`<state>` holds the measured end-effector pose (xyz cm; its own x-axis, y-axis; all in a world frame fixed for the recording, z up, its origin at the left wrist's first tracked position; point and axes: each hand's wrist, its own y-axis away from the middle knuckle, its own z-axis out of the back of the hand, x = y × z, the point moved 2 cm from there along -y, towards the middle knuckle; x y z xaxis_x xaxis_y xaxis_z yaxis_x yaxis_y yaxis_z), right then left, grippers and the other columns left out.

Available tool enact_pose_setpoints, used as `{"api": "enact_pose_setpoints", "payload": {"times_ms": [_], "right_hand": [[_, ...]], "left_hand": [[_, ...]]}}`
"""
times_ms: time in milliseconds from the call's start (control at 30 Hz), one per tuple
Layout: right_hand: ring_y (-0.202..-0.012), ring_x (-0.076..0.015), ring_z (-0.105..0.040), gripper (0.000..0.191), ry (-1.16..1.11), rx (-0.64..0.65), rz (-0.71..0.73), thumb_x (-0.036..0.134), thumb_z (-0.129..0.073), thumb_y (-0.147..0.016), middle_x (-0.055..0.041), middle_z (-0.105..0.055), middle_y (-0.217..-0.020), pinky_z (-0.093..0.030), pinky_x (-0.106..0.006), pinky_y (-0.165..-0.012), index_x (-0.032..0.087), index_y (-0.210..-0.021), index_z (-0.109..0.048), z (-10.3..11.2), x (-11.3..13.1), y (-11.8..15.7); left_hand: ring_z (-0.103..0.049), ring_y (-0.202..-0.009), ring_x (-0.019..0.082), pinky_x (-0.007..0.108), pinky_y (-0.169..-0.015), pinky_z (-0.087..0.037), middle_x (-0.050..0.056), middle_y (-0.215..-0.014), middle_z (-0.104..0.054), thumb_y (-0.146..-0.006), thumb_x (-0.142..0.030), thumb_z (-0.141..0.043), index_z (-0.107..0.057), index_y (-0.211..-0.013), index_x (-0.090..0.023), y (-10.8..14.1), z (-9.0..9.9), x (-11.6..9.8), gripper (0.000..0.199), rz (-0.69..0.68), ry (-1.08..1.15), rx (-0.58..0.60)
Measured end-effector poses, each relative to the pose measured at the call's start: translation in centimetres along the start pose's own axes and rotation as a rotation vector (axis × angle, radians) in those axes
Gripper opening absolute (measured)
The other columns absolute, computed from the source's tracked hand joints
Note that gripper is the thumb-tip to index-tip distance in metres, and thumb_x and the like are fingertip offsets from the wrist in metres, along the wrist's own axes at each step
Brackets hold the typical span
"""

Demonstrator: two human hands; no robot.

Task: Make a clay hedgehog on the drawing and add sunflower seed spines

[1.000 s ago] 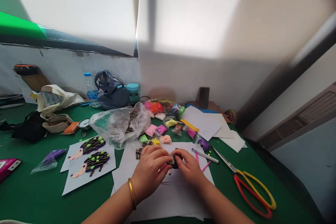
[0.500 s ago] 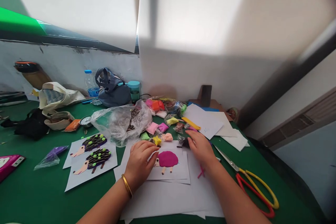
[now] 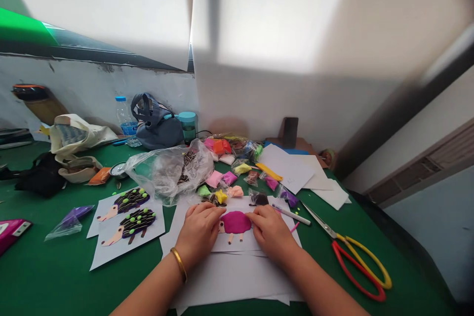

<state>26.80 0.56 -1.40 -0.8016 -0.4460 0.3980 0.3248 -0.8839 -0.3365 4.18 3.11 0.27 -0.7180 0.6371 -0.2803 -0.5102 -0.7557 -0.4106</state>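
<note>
A hedgehog picture lies in front of me on white paper (image 3: 240,246), with a flat magenta clay body (image 3: 237,222), a pale face and small legs. My left hand (image 3: 200,231) rests at its left, fingers bent together by the face and the body's upper left edge. At the body's right edge is my right hand (image 3: 273,231), fingertips curled inward and touching or very near the clay. Anything small under either set of fingertips is hidden. Striped seeds (image 3: 213,200) and a yellow clay piece (image 3: 221,196) sit just beyond my left hand.
Two finished-looking hedgehog pictures (image 3: 128,229) lie at left. Scissors (image 3: 355,252) with red and yellow handles and a white pen (image 3: 292,215) are at right. Behind are a plastic bag of seeds (image 3: 170,170), colored clay packets (image 3: 215,178) and paper sheets (image 3: 285,168).
My right hand has come back from the dark clay packet at the upper right to the magenta body's right edge. The packet and pen are now uncovered. My left hand has shifted only slightly.
</note>
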Motion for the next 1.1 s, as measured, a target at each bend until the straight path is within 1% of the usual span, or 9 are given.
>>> {"api": "enact_pose_setpoints", "payload": {"times_ms": [133, 300, 400, 500, 667, 800, 900, 1100], "right_hand": [[-0.093, -0.0232, -0.052, 0.046, 0.036, 0.050, -0.030, 0.001, -0.050, -0.080, -0.0079, -0.063, -0.099, -0.046, -0.035, -0.084, 0.021, -0.117, -0.068, -0.2, 0.1, 0.0], [-0.094, -0.0227, -0.052, 0.046, 0.055, 0.078, -0.054, 0.000, -0.051, -0.078, -0.0076, -0.063, -0.098, -0.045, -0.034, -0.086, 0.020, -0.115, -0.070, -0.3, 0.2, -0.1], [-0.094, -0.0226, -0.052, 0.046, 0.050, 0.082, -0.060, 0.000, -0.051, -0.078, -0.0074, -0.063, -0.099, -0.045, -0.035, -0.087, 0.021, -0.115, -0.070, -0.4, 0.2, -0.2], [-0.095, -0.0225, -0.052, 0.048, 0.043, 0.086, -0.067, 0.000, -0.050, -0.078, -0.0073, -0.064, -0.099, -0.046, -0.035, -0.087, 0.021, -0.115, -0.070, -0.4, 0.2, -0.2], [-0.096, -0.0229, -0.053, 0.048, 0.033, 0.085, -0.068, 0.000, -0.050, -0.078, -0.0083, -0.064, -0.100, -0.047, -0.034, -0.086, 0.020, -0.116, -0.070, -0.5, 0.1, -0.2], [-0.095, -0.0229, -0.052, 0.047, 0.023, 0.087, -0.072, 0.000, -0.049, -0.078, -0.0085, -0.064, -0.100, -0.046, -0.035, -0.086, 0.019, -0.116, -0.070, -0.5, 0.1, -0.2], [-0.095, -0.0226, -0.051, 0.047, 0.018, 0.095, -0.078, 0.000, -0.049, -0.079, -0.0079, -0.063, -0.100, -0.045, -0.034, -0.086, 0.020, -0.116, -0.069, -0.4, 0.2, -0.3], [-0.096, -0.0227, -0.050, 0.055, 0.049, 0.140, -0.104, 0.000, -0.050, -0.077, -0.0068, -0.061, -0.101, -0.042, -0.034, -0.086, 0.024, -0.125, -0.064, -0.5, 0.6, -0.3]], "left_hand": [[-0.061, -0.105, 0.026, 0.044, -0.093, -0.039, 0.006, -0.106, -0.074, -0.083, -0.005, -0.048, -0.062, -0.122, -0.020, 0.0, -0.1, -0.3, 0.043, 0.035, -0.002, 0.055], [-0.061, -0.106, 0.026, 0.045, -0.093, -0.037, 0.005, -0.105, -0.074, -0.080, -0.003, -0.049, -0.059, -0.127, -0.022, 0.1, -0.3, -0.7, 0.051, 0.041, -0.007, 0.115], [-0.060, -0.108, 0.027, 0.046, -0.094, -0.035, 0.005, -0.104, -0.075, -0.081, -0.003, -0.048, -0.058, -0.128, -0.023, 0.2, -0.4, -1.0, 0.052, 0.024, -0.026, 0.141], [-0.059, -0.110, 0.027, 0.047, -0.095, -0.035, 0.005, -0.106, -0.075, -0.082, -0.004, -0.048, -0.057, -0.129, -0.022, 0.3, -0.5, -1.0, 0.051, 0.023, -0.019, 0.160], [-0.061, -0.107, 0.024, 0.041, -0.092, -0.039, 0.004, -0.110, -0.073, -0.081, -0.004, -0.046, -0.054, -0.133, -0.021, 0.5, -0.8, -0.1, 0.055, 0.112, 0.060, 0.137], [-0.060, -0.109, 0.025, 0.043, -0.095, -0.038, 0.004, -0.111, -0.073, -0.079, -0.003, -0.046, -0.053, -0.133, -0.020, 0.7, -0.9, -0.1, 0.057, 0.091, 0.062, 0.137], [-0.060, -0.110, 0.025, 0.044, -0.094, -0.036, 0.003, -0.111, -0.073, -0.079, -0.003, -0.048, -0.055, -0.131, -0.023, 0.6, -0.7, -0.5, 0.056, 0.066, 0.041, 0.154], [-0.060, -0.110, 0.024, 0.043, -0.094, -0.034, 0.004, -0.112, -0.073, -0.082, -0.004, -0.047, -0.057, -0.127, -0.024, 0.4, -0.5, -0.6, 0.050, 0.058, 0.042, 0.135]]}}
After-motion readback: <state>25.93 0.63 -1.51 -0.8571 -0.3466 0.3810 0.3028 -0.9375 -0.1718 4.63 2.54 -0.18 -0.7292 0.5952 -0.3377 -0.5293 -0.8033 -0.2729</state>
